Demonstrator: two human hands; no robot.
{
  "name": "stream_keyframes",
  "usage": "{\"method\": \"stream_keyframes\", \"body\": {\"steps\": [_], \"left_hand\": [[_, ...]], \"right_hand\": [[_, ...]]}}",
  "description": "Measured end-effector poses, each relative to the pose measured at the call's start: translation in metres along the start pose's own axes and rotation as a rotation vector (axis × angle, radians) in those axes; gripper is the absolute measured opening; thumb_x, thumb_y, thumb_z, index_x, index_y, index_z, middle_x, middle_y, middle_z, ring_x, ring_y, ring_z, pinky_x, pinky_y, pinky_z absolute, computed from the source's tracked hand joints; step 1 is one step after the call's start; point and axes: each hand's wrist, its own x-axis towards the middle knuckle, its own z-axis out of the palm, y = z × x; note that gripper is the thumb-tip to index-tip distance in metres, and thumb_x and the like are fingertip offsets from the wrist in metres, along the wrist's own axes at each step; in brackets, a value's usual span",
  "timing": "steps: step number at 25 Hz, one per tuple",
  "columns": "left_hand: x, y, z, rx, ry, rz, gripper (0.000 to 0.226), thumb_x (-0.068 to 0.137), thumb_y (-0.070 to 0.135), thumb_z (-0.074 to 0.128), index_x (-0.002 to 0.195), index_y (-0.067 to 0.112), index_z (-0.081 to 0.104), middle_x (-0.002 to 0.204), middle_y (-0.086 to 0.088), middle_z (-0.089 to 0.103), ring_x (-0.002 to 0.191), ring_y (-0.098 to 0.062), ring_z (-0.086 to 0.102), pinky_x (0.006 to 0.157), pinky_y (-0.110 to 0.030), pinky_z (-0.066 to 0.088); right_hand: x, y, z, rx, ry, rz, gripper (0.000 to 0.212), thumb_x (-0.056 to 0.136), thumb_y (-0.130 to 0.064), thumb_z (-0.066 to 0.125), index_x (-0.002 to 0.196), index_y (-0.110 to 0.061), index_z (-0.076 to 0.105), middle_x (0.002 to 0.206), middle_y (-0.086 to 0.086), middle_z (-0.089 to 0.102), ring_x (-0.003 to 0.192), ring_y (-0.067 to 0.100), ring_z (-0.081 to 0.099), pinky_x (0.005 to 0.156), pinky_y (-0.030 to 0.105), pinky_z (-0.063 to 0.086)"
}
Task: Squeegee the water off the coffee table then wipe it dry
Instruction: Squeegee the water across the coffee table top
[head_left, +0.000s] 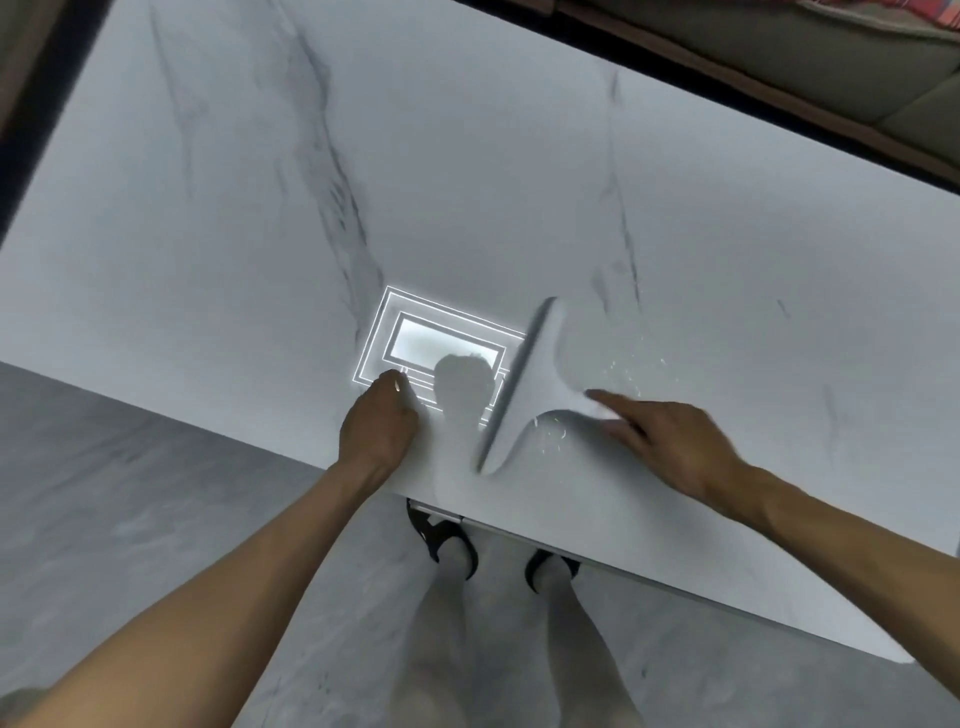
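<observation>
Squeegeeing is judged to be barely begun: the squeegee (524, 384) is laid flat on the worktop (467, 182) near its front edge, with the blade running away from the person and the handle pointed to the right. The right grip (675, 441) is set at the handle's end with the forefinger stretched along it; whether the other fingers are closed round the handle cannot be told, since that hand is blurred. The left grip (382, 421) is clenched and rested on the worktop just left of the blade, with nothing seen in it. Water drops (636, 364) are scattered just right of the squeegee. A firm hold on the handle is called for next, then the blade drawn through the drops toward the edge. No drying cloth is in view. The reach of the wet patch is hard to make out, as a light's reflection (441, 338) is thrown across the glossy stone.
</observation>
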Motion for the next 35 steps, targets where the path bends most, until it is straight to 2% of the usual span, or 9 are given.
{"method": "stream_keyframes", "body": {"steps": [5, 8, 13, 17, 21, 27, 30, 32, 35], "left_hand": [[-0.019, 0.003, 0.019, 0.116, 0.014, 0.043, 0.029, 0.091, 0.008, 0.044, 0.119, 0.009, 0.047, 0.117, -0.013, 0.052, 0.100, -0.034, 0.056, 0.083, -0.043, 0.048], [-0.033, 0.024, 0.039, 0.213, -0.022, 0.050, 0.037, 0.088, 0.002, 0.042, 0.125, 0.005, 0.043, 0.119, -0.016, 0.049, 0.101, -0.036, 0.052, 0.085, -0.046, 0.046], [-0.049, 0.078, 0.083, 0.369, -0.124, 0.110, 0.059, 0.087, 0.003, 0.045, 0.143, 0.003, 0.026, 0.135, -0.020, 0.039, 0.109, -0.036, 0.047, 0.090, -0.042, 0.044], [-0.050, 0.097, 0.098, 0.343, -0.170, 0.055, 0.060, 0.087, 0.004, 0.046, 0.144, 0.003, 0.024, 0.145, -0.025, 0.032, 0.124, -0.043, 0.041, 0.096, -0.045, 0.043], [-0.056, 0.078, 0.092, 0.030, 0.006, -0.099, 0.047, 0.086, 0.010, 0.047, 0.133, 0.013, 0.042, 0.117, -0.011, 0.063, 0.105, -0.035, 0.059, 0.075, -0.030, 0.039], [-0.090, 0.051, 0.095, 0.018, -0.013, -0.256, 0.051, 0.087, 0.010, 0.046, 0.137, 0.008, 0.040, 0.119, -0.019, 0.063, 0.105, -0.038, 0.060, 0.075, -0.030, 0.037], [-0.104, 0.063, 0.111, 0.049, -0.105, -0.138, 0.041, 0.090, 0.011, 0.046, 0.131, 0.005, 0.043, 0.125, -0.017, 0.055, 0.110, -0.038, 0.055, 0.081, -0.032, 0.037], [-0.105, 0.075, 0.129, 0.145, -0.226, -0.079, 0.049, 0.090, 0.007, 0.045, 0.137, 0.004, 0.032, 0.134, -0.023, 0.041, 0.120, -0.041, 0.045, 0.092, -0.039, 0.039], [-0.099, 0.089, 0.147, 0.192, -0.311, -0.177, 0.064, 0.093, 0.011, 0.045, 0.147, 0.005, 0.013, 0.151, -0.032, 0.016, 0.137, -0.052, 0.022, 0.110, -0.054, 0.031]], "right_hand": [[0.057, -0.080, 0.057, -0.184, -0.235, -0.387, 0.046, 0.101, -0.050, 0.028, 0.147, -0.043, 0.031, 0.110, 0.002, 0.067, 0.099, 0.025, 0.064, 0.078, 0.033, 0.044], [0.050, -0.046, 0.054, -0.147, -0.171, -0.347, 0.044, 0.101, -0.050, 0.031, 0.144, -0.044, 0.036, 0.111, 0.002, 0.068, 0.101, 0.026, 0.065, 0.079, 0.035, 0.045], [-0.008, 0.091, 0.016, -0.094, -0.109, -0.067, 0.043, 0.099, -0.053, 0.030, 0.142, -0.052, 0.034, 0.126, -0.009, 0.065, 0.114, 0.021, 0.061, 0.088, 0.035, 0.047], [-0.055, 0.157, -0.006, -0.142, -0.095, 0.039, 0.044, 0.099, -0.056, 0.021, 0.141, -0.054, 0.032, 0.124, -0.016, 0.065, 0.110, 0.016, 0.062, 0.081, 0.032, 0.048], [-0.051, 0.121, 0.010, -0.059, -0.040, -0.103, 0.047, 0.097, -0.058, 0.020, 0.141, -0.052, 0.034, 0.124, -0.013, 0.065, 0.110, 0.017, 0.063, 0.082, 0.032, 0.045], [-0.018, 0.016, 0.080, -0.032, -0.245, -0.436, 0.041, 0.100, -0.046, 0.037, 0.141, -0.042, 0.042, 0.101, 0.002, 0.070, 0.091, 0.025, 0.065, 0.078, 0.037, 0.050], [-0.027, 0.045, 0.087, -0.059, -0.229, -0.413, 0.040, 0.099, -0.049, 0.037, 0.139, -0.046, 0.042, 0.098, 0.000, 0.069, 0.093, 0.023, 0.065, 0.076, 0.035, 0.046], [-0.040, 0.087, 0.076, -0.050, -0.185, -0.342, 0.039, 0.098, -0.051, 0.037, 0.137, -0.051, 0.043, 0.103, -0.004, 0.070, 0.099, 0.020, 0.065, 0.079, 0.032, 0.045], [-0.067, 0.159, 0.050, -0.087, -0.149, -0.213, 0.039, 0.097, -0.050, 0.038, 0.135, -0.054, 0.043, 0.111, -0.010, 0.070, 0.107, 0.017, 0.064, 0.083, 0.031, 0.045]]}}
